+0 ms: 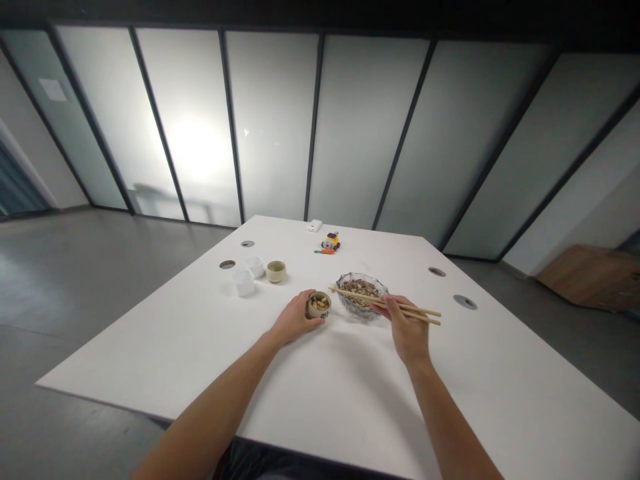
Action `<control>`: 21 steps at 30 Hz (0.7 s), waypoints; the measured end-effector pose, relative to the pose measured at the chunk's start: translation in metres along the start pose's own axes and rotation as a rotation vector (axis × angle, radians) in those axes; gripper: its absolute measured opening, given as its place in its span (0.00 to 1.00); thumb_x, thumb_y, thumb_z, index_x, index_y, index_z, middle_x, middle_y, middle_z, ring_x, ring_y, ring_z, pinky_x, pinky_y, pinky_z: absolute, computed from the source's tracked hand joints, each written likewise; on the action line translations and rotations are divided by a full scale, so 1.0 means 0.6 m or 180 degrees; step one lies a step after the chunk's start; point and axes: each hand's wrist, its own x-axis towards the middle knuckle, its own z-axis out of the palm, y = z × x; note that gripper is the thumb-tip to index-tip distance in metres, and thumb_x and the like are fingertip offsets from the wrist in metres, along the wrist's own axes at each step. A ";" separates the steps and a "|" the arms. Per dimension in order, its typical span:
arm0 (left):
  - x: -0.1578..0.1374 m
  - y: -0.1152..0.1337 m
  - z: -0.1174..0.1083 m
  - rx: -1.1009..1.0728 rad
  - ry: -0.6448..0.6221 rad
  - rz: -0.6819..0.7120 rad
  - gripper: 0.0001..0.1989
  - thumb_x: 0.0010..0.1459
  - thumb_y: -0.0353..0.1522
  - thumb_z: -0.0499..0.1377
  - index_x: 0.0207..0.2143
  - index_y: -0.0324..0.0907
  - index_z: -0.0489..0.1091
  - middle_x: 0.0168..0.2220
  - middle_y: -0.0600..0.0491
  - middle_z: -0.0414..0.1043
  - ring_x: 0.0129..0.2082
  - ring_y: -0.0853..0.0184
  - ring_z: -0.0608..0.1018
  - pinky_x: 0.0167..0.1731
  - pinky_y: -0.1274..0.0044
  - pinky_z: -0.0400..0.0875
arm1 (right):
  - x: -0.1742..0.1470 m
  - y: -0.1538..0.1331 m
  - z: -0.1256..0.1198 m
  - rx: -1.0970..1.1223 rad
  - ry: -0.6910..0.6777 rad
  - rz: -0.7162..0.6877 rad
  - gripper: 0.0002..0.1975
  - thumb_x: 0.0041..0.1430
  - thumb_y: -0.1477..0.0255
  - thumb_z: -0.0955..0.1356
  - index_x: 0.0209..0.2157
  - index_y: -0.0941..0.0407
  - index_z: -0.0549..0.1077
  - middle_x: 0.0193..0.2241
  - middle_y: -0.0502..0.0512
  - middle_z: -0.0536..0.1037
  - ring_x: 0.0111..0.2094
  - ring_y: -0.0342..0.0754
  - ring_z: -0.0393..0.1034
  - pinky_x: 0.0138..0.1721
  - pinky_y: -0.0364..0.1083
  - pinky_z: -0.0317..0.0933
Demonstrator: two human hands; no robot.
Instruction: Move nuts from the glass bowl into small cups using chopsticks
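Note:
My left hand is wrapped round a small cup on the table, its thumb in front and fingers behind. Pale nuts that look like peanuts lie in the cup. In my right hand is a pair of wooden chopsticks, held slanting over a faceted glass bowl. Their tips point left, above the gap between bowl and cup; whether they pinch anything is too small to tell. Striped seeds, probably sunflower seeds, fill the bowl.
Left of the cup stand a second small cup and two clear plastic containers. Farther back are a yellow toy vehicle, an orange carrot-shaped piece and a white box-like object. Round holes pierce the white table near both sides.

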 end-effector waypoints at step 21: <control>0.003 0.003 -0.006 0.0185 -0.0031 0.0093 0.39 0.51 0.35 0.72 0.64 0.43 0.66 0.62 0.42 0.73 0.61 0.50 0.77 0.64 0.60 0.68 | 0.033 0.017 -0.066 -0.2472 -0.0071 -0.1810 0.25 0.74 0.53 0.63 0.33 0.54 0.81 0.33 0.58 0.82 0.36 0.52 0.78 0.40 0.51 0.72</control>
